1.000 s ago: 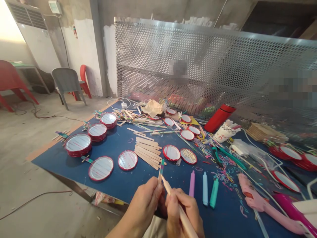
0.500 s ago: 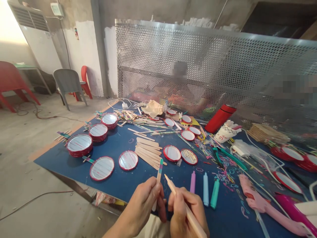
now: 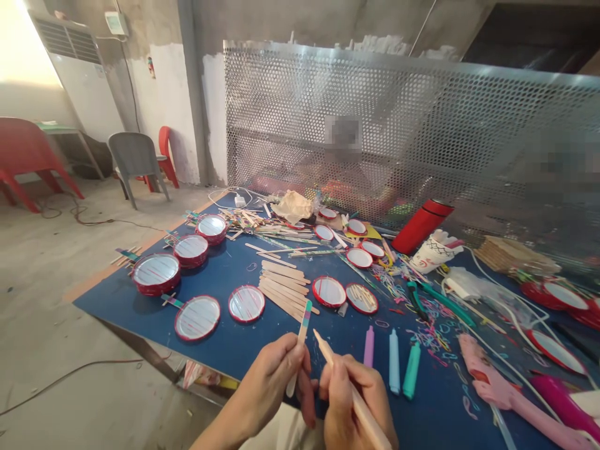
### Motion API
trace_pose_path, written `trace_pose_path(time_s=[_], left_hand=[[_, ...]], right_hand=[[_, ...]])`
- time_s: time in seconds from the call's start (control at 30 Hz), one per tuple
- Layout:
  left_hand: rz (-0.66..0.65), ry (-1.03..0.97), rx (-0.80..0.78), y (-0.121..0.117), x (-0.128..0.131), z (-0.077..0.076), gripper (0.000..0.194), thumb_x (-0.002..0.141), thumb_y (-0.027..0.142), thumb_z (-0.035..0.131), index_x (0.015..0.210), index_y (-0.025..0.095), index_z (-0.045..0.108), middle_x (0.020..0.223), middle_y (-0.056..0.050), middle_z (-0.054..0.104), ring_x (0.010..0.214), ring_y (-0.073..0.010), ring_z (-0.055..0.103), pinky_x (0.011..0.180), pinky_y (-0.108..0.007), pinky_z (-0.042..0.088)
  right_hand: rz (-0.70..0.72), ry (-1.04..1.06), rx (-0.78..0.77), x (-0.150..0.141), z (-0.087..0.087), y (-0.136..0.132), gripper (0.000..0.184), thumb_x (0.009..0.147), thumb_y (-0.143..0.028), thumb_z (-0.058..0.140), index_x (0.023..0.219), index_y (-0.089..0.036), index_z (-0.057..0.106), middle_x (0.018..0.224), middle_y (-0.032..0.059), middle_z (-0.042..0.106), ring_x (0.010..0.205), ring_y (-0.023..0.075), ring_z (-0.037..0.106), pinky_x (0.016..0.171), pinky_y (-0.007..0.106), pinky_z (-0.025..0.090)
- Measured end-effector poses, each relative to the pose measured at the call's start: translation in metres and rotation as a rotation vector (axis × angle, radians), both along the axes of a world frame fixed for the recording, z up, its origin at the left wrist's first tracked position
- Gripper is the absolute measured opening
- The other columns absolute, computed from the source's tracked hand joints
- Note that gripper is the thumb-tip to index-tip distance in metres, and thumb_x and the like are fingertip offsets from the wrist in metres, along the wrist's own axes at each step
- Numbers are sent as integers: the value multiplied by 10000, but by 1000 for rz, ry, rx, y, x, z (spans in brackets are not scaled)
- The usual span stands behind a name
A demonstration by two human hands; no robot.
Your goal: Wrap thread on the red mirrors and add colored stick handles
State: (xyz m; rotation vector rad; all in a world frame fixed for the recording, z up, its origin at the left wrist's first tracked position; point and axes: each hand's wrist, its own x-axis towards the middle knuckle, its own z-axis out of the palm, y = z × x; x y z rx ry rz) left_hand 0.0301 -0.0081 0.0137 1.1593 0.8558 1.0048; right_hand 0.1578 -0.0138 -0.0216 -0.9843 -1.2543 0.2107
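Observation:
Between the thumb and fingers of my left hand is a wooden craft stick, held upright with green, purple and blue bands at its top end. My right hand grips a pale peach marker like a pen, its tip a small gap to the right of the stick. Plain craft sticks lie fanned out just beyond my hands. Right of my right hand lie a purple marker, a light blue marker and a green marker.
Red-rimmed round discs and stacks of them sit on the blue table. To the right are a pink glue gun, green-handled pliers, scattered rubber bands, a paper cup and a red flask. A perforated metal panel stands behind.
The peach marker's tip has drawn away from the craft stick to the right. Both hands keep their hold, and the whole view has shifted slightly.

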Motion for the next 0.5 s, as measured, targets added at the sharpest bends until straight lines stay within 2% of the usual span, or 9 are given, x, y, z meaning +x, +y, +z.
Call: trace_pose_path(time_s=[0.1, 0.2, 0.3, 0.4, 0.5], left_hand=[[-7, -10, -1, 1, 0, -2, 446, 1037, 592, 456, 798, 223, 531, 541, 21, 683, 505, -144, 621, 576, -232, 430], [-8, 10, -2, 2, 1, 0, 442, 1035, 584, 462, 779, 228, 520, 537, 22, 673, 511, -147, 620, 567, -231, 424], [-2, 24, -5, 1, 1, 4, 427, 1050, 553, 434, 778, 231, 502, 506, 24, 670, 520, -142, 606, 639, -240, 443], [-5, 35, 5, -1, 2, 5, 430, 1049, 561, 425, 782, 231, 496, 498, 24, 669, 509, -140, 598, 652, -247, 448], [-1, 30, 5, -1, 2, 4, 451, 1030, 601, 446, 782, 229, 507, 518, 22, 663, 497, -143, 601, 590, -239, 432]], right_hand=[[-21, -136, 82, 0, -2, -3, 55, 972, -243, 667, 963, -207, 709, 737, 9, 737, 611, 147, 714, 607, 242, 590], [-152, -102, -27, -5, -1, -4, 157, 985, -318, 669, 882, -211, 719, 751, 29, 749, 676, 160, 733, 674, 246, 584], [-123, 14, -103, -6, -1, -2, 188, 996, -320, 649, 860, -196, 689, 710, 16, 723, 528, 128, 664, 547, 230, 546], [-62, 51, 0, -4, -1, -1, 108, 981, -252, 660, 900, -186, 688, 652, -18, 678, 463, 111, 616, 506, 225, 537], [-25, -56, 88, -1, 1, 0, 84, 974, -250, 665, 937, -190, 712, 638, -23, 670, 494, 128, 646, 531, 234, 563]])
